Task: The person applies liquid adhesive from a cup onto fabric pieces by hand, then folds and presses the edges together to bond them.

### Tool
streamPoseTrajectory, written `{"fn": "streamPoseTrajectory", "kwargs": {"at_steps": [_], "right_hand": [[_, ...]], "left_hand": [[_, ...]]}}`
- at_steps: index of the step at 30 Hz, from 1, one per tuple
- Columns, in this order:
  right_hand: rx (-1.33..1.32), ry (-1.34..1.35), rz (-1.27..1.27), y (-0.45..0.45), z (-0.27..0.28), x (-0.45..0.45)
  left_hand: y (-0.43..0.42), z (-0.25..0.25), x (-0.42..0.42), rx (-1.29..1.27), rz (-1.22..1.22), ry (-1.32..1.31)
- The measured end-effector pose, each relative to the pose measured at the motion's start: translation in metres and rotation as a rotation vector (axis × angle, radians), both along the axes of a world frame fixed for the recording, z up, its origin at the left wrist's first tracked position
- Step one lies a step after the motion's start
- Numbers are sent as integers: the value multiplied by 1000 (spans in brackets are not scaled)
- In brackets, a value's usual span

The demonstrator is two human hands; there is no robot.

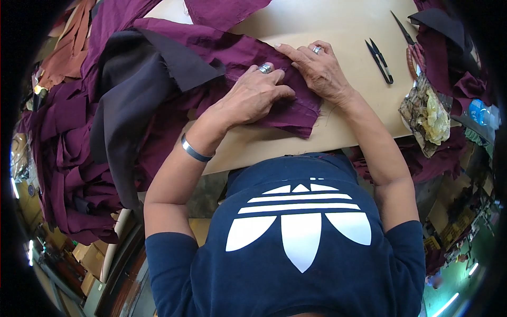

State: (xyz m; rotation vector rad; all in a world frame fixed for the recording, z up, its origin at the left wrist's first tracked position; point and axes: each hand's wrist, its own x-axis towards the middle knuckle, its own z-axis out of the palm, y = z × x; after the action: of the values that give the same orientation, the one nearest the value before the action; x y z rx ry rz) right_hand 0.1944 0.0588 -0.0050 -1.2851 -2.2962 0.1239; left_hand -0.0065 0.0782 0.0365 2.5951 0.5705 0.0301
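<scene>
Maroon fabric (290, 111) lies across the table in front of me, with loose threads at its right edge. My left hand (256, 95), with a ring and a metal bracelet on that arm, presses on the fabric with its fingers curled; its fingertips are partly hidden. To its right, my right hand (319, 68) rests at the fabric's upper edge, its index finger stretched toward the left and the other fingers bent. Dark grey fabric (132, 79) lies folded over the maroon cloth, left of my left hand.
Black thread snips (379, 61) lie right of my right hand. Farther right are scissors (411, 45) and a crumpled yellowish wrapper (435, 119). A heap of maroon cloth (68, 153) hangs over the table's left side. The beige tabletop (348, 21) extends behind.
</scene>
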Motion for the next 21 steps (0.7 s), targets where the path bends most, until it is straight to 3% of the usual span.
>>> {"fn": "streamPoseTrajectory", "kwargs": {"at_steps": [4, 9, 21], "right_hand": [[2, 51, -11, 1, -1, 1], [38, -71, 19, 2, 0, 4], [50, -40, 20, 1, -2, 5]], "left_hand": [[-11, -2, 12, 113, 25, -139], [-15, -7, 17, 70, 50, -84], [-26, -9, 27, -26, 94, -99]]}}
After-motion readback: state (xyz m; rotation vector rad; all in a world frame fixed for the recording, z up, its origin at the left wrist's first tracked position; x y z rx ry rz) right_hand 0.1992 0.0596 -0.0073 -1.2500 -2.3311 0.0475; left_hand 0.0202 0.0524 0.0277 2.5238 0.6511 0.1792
